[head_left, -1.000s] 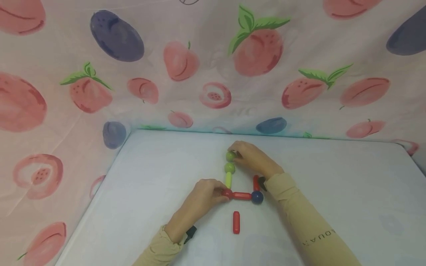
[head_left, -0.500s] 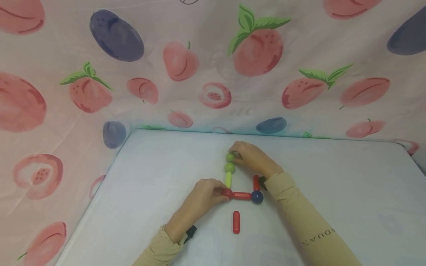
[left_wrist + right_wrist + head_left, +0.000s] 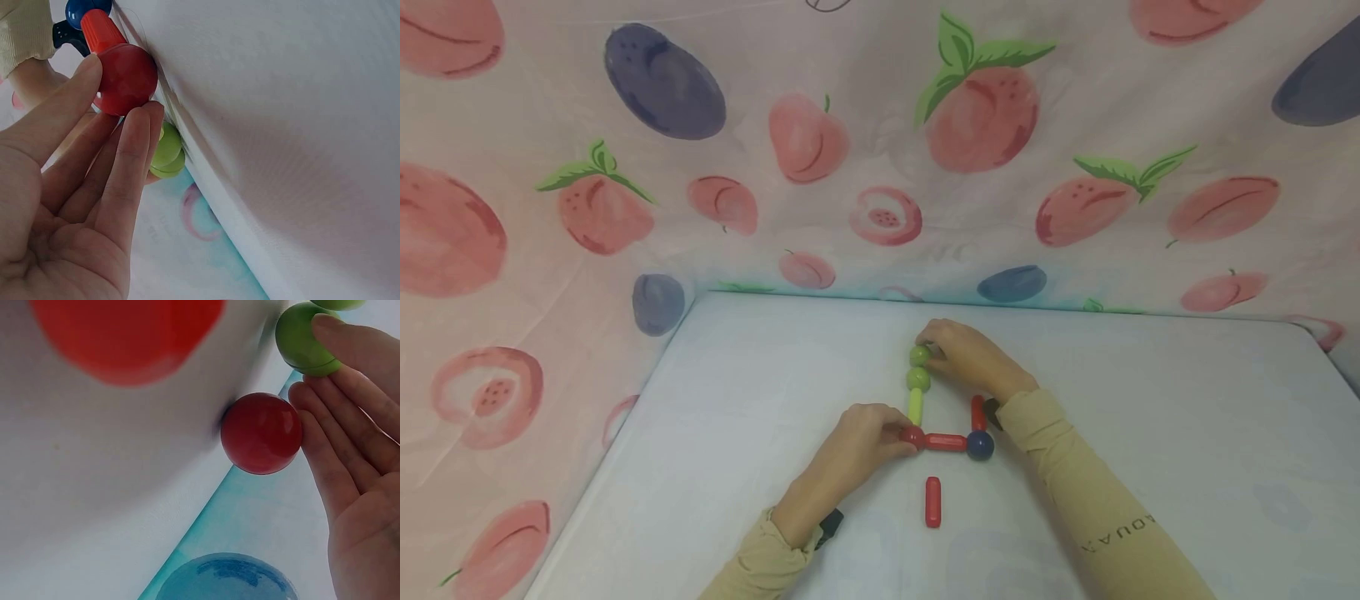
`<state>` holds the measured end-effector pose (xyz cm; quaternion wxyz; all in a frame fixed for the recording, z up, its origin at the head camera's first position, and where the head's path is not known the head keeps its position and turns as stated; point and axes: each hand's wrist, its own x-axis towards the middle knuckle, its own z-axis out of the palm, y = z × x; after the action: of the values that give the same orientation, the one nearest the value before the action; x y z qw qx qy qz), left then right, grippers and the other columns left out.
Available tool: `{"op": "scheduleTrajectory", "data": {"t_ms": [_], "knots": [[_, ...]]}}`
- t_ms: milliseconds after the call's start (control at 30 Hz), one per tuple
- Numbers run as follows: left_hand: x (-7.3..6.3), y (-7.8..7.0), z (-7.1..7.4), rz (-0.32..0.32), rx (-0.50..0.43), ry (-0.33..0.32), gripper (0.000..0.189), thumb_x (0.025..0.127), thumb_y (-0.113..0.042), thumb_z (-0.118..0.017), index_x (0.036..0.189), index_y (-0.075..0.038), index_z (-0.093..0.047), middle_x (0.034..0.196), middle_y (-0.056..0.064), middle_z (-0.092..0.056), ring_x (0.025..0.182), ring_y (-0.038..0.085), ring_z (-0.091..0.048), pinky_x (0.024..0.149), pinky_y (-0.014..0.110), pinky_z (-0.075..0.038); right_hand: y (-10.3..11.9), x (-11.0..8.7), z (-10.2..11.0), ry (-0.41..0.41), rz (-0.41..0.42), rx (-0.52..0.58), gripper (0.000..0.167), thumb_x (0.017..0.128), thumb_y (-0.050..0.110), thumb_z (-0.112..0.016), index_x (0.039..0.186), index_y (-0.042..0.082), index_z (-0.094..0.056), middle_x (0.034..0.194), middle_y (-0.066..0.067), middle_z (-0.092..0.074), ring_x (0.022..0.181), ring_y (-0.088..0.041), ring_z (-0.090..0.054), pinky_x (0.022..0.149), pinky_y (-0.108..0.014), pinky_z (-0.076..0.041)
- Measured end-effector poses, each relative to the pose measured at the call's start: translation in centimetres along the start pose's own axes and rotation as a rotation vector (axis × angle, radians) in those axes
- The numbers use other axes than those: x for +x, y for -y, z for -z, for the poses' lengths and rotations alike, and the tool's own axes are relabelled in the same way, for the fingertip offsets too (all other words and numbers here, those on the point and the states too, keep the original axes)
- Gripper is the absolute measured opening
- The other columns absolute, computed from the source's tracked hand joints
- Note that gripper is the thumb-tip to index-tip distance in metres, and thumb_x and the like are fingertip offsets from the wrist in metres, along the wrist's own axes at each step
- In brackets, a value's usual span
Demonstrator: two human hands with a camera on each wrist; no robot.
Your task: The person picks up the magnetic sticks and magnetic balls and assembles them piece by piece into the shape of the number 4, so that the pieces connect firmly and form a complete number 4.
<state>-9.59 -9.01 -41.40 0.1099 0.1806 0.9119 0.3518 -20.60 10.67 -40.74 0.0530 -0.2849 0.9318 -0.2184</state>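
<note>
A cloth printed with fruit (image 3: 850, 75) walls off the back and left of a white table (image 3: 760, 400). Near the middle of that table is the joined frame of balls and rods being worked on. At its near left corner sits a red ball (image 3: 913, 437), pinched between the thumb and fingertips of the left hand (image 3: 861, 442), probably to steady the corner while the far end is handled.

From that ball a yellow-green rod (image 3: 915, 407) points away from the person to a near green ball (image 3: 918, 380). Just beyond it is a far green ball (image 3: 919, 356), gripped by the thumb and fingers of the right hand (image 3: 962, 354); whether the two green balls touch is hard to tell. The grip comes from the right side, which seems to let the hand arch past the frame.

Also from the red ball, a red rod (image 3: 946, 442) runs right to a blue ball (image 3: 980, 445), where a second red rod (image 3: 977, 412) points away toward the right wrist. The right wrist view shows another red ball (image 3: 261, 433) beside the outer fingers; I cannot tell whether they hold it. A loose red rod (image 3: 933, 502) lies apart on the near side, perhaps a spare within reach.
</note>
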Motion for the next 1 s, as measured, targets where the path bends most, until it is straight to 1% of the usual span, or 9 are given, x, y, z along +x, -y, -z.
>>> {"op": "scheduleTrajectory", "data": {"t_ms": [233,400,567,667,833,1000], "knots": [[-0.1,-0.2,0.1,-0.004,0.010,-0.001,0.024,0.081,-0.017,-0.082,0.104,-0.010,-0.076,0.091,-0.003,-0.074,0.081,0.004,-0.065,0.078,0.022,-0.056,0.1,-0.2,0.1,-0.008,0.004,-0.009,0.030,0.087,0.013,-0.077,0.116,0.008,-0.069,0.112,-0.004,-0.069,0.112,-0.021,-0.064,0.102,-0.038,-0.051],[-0.1,-0.3,0.1,-0.017,0.036,-0.011,0.025,0.080,-0.017,-0.083,0.103,-0.010,-0.077,0.089,-0.003,-0.073,0.078,0.004,-0.063,0.075,0.020,-0.055,0.3,-0.4,0.4,-0.017,0.000,-0.005,0.030,0.087,0.014,-0.077,0.116,0.009,-0.068,0.112,-0.004,-0.069,0.109,-0.021,-0.064,0.100,-0.038,-0.052],[0.0,-0.6,0.3,-0.040,0.084,-0.036,0.027,0.079,-0.020,-0.084,0.103,-0.009,-0.077,0.089,-0.001,-0.072,0.076,0.012,-0.060,0.069,0.019,-0.052,0.4,-0.7,0.8,-0.026,-0.012,0.001,0.030,0.087,0.014,-0.077,0.116,0.010,-0.069,0.111,-0.003,-0.069,0.104,-0.020,-0.064,0.098,-0.037,-0.053],[0.1,-0.9,0.4,-0.052,0.105,-0.053,0.030,0.079,-0.022,-0.084,0.105,-0.009,-0.076,0.092,0.000,-0.072,0.079,0.015,-0.062,0.072,0.020,-0.053,0.3,-0.9,1.0,-0.037,-0.008,-0.001,0.030,0.087,0.014,-0.077,0.116,0.010,-0.069,0.111,-0.003,-0.069,0.102,-0.020,-0.064,0.097,-0.038,-0.053],[0.4,-1.5,0.3,-0.098,0.131,-0.068,0.035,0.079,-0.023,-0.084,0.110,-0.008,-0.075,0.098,0.002,-0.073,0.085,0.014,-0.065,0.081,0.023,-0.056,0.2,-1.3,1.6,-0.056,0.013,-0.006,0.029,0.087,0.012,-0.077,0.115,0.009,-0.069,0.108,-0.003,-0.069,0.101,-0.021,-0.065,0.096,-0.037,-0.054],[0.7,-2.3,-0.2,-0.130,0.131,-0.059,0.036,0.081,-0.023,-0.083,0.113,-0.010,-0.074,0.100,0.002,-0.073,0.085,0.013,-0.065,0.081,0.021,-0.056,0.2,-2.0,2.1,-0.069,0.022,-0.018,0.030,0.086,0.013,-0.078,0.115,0.010,-0.069,0.105,-0.002,-0.068,0.100,-0.020,-0.064,0.097,-0.037,-0.053]]}}
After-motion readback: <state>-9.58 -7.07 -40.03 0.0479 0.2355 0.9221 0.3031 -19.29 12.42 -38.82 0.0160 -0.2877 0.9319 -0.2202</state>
